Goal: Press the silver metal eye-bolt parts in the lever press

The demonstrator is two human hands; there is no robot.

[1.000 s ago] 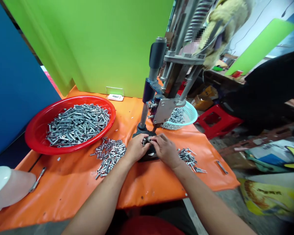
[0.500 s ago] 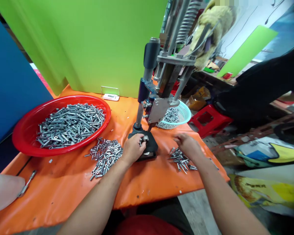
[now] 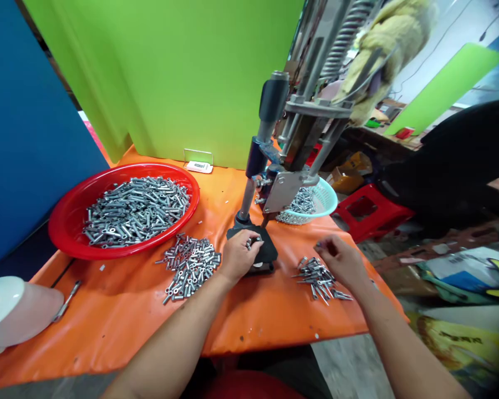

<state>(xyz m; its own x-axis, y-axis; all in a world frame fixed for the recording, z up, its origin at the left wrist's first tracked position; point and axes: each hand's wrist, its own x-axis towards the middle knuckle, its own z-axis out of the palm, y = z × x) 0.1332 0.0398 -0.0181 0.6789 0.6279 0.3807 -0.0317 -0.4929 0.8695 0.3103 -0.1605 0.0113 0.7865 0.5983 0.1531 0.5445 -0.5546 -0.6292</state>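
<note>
My left hand (image 3: 240, 257) is closed at the black base (image 3: 268, 250) of a bench press (image 3: 285, 185), with small silver metal sleeves (image 3: 249, 244) between thumb and fingers. Their exact shape is partly covered. Beside that hand lies a pile of short metal sleeves (image 3: 193, 269) with round, ring-like ends. My right hand (image 3: 341, 259) hovers at the upper edge of a smaller pile of thin metal pins (image 3: 316, 276). Its thumb and fingertips are pinched together; a small dark spot shows at the tips, too small to name.
A red basin (image 3: 62, 230) full of metal parts stands at left, near a white plastic container (image 3: 20, 310) and a metal tool (image 3: 67, 301). Behind the press sits a light-blue basket (image 3: 326, 199) of parts. A red stool (image 3: 368, 210) and a person in dark clothing (image 3: 453, 149) are at right.
The view has shifted so that the scene lies further right. My right hand, blurred before, now shows clearly above the pin pile. My left hand stays closed at the press base.
</note>
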